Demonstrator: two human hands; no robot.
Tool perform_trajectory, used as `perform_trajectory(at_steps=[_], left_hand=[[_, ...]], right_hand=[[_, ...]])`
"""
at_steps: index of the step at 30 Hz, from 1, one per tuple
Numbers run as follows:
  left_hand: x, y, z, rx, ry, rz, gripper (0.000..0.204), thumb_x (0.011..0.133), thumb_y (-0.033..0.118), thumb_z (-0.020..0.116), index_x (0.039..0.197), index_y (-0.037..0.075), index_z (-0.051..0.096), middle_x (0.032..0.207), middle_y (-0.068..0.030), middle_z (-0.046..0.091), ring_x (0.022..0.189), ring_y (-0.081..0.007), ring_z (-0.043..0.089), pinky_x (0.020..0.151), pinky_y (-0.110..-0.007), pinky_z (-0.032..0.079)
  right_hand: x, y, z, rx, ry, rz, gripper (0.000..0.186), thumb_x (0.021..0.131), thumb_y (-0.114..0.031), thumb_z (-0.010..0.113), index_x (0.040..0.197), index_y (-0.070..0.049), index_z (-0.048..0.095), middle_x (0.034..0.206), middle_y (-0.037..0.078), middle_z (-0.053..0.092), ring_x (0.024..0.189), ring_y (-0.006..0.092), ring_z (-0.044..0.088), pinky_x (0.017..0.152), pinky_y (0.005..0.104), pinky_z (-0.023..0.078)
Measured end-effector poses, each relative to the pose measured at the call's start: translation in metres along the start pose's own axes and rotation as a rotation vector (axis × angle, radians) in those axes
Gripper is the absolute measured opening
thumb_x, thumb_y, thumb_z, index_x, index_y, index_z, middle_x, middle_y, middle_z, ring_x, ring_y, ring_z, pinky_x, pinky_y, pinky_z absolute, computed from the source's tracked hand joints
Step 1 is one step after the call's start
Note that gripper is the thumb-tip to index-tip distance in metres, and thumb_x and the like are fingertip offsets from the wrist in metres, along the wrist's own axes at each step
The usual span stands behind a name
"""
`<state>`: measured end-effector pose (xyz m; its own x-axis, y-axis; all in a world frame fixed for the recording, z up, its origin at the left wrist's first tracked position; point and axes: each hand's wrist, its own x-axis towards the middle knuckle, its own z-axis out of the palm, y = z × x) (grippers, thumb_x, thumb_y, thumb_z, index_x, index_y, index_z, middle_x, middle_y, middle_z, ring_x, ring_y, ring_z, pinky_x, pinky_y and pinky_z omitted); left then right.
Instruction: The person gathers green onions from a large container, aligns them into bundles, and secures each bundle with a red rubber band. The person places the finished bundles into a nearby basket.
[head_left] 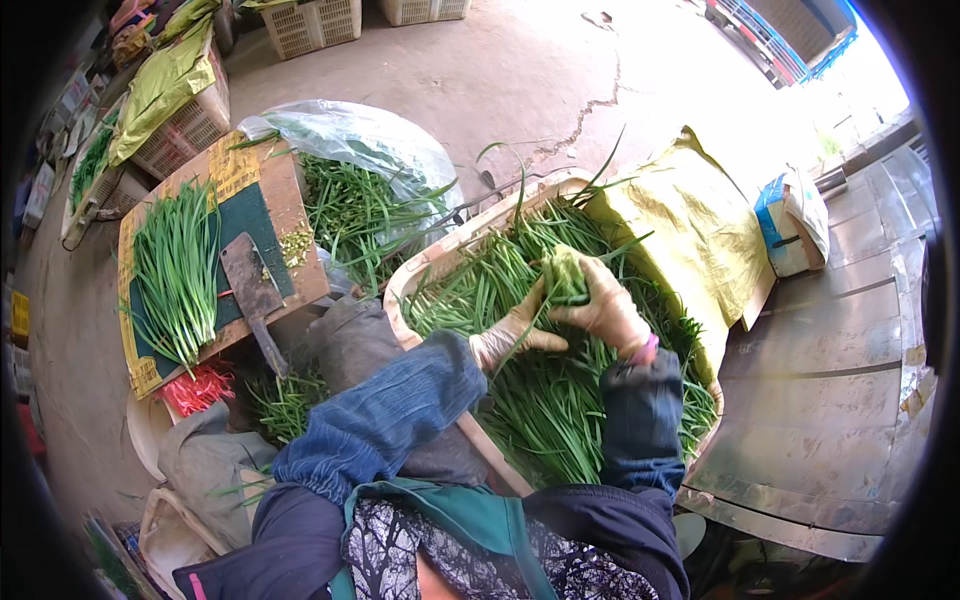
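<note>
While both your gloved hands meet over the basket, they pinch one small bunch of green chives between them: your left hand closes its fingers on the stalks from below, your right hand wraps the top. That bunch sits above the loose chive heap filling the basket. Right of the basket lies a yellow sack. Left of the basket, a cardboard-covered board carries a tidy chive bundle and a cleaver. Behind the board, a clear plastic bag holds more greens.
</note>
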<state>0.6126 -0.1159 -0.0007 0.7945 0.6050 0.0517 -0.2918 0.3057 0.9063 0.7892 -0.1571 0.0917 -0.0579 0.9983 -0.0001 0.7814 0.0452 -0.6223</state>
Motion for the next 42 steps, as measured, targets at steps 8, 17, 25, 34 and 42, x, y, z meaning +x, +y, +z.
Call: perform_trajectory(at_steps=[8,17,25,34,42], left_hand=[[-0.036,-0.016,0.037,-0.242,-0.063,-0.085,0.07,0.082,0.017,0.079,0.142,0.003,0.045,0.138,-0.0107,0.056,0.126,-0.0157,0.052,0.104,-0.034,0.045],[-0.073,0.104,-0.009,0.878,-0.106,-0.109,0.069,0.092,0.034,0.068,0.146,0.0,0.042,0.14,-0.0201,0.056,0.13,-0.0264,0.053,0.109,-0.035,0.041],[-0.16,0.195,-0.017,-0.077,-0.43,0.055,0.073,0.1,0.053,0.048,0.147,-0.003,0.039,0.147,-0.0172,0.047,0.138,-0.0242,0.043,0.118,-0.036,0.03],[-0.259,0.216,-0.031,-1.265,-0.277,0.186,0.084,0.082,0.047,0.079,0.142,0.002,0.041,0.11,-0.0102,0.061,0.096,-0.0178,0.06,0.088,-0.033,0.054],[-0.336,0.221,-0.108,-0.667,0.219,0.211,0.05,0.088,0.025,0.068,0.13,0.0,0.055,0.112,-0.0128,0.068,0.097,-0.0223,0.068,0.091,-0.037,0.055]], right_hand=[[-0.033,-0.076,-0.003,-0.509,0.153,-0.16,0.099,0.057,-0.054,0.086,0.14,-0.012,0.05,0.143,0.012,0.05,0.134,0.0366,0.043,0.115,0.0486,0.027],[-0.012,-0.049,-0.039,0.151,0.63,-0.225,0.026,0.088,-0.008,0.068,0.115,-0.009,0.066,0.102,0.004,0.068,0.084,0.0142,0.066,0.073,0.0277,0.059],[0.002,-0.238,-0.062,0.657,1.155,-0.743,0.037,0.095,-0.016,0.059,0.127,0.002,0.053,0.104,0.015,0.064,0.096,0.0261,0.067,0.084,0.0404,0.059],[-0.02,-0.316,0.145,0.405,0.542,-1.158,0.019,0.082,-0.024,0.076,0.092,-0.012,0.065,0.092,0.004,0.065,0.095,0.0263,0.067,0.103,0.0492,0.041],[-0.024,-0.34,0.185,0.007,0.16,-1.316,0.045,0.072,-0.018,0.074,0.117,-0.015,0.068,0.113,0.003,0.063,0.115,0.0265,0.059,0.106,0.047,0.038]])
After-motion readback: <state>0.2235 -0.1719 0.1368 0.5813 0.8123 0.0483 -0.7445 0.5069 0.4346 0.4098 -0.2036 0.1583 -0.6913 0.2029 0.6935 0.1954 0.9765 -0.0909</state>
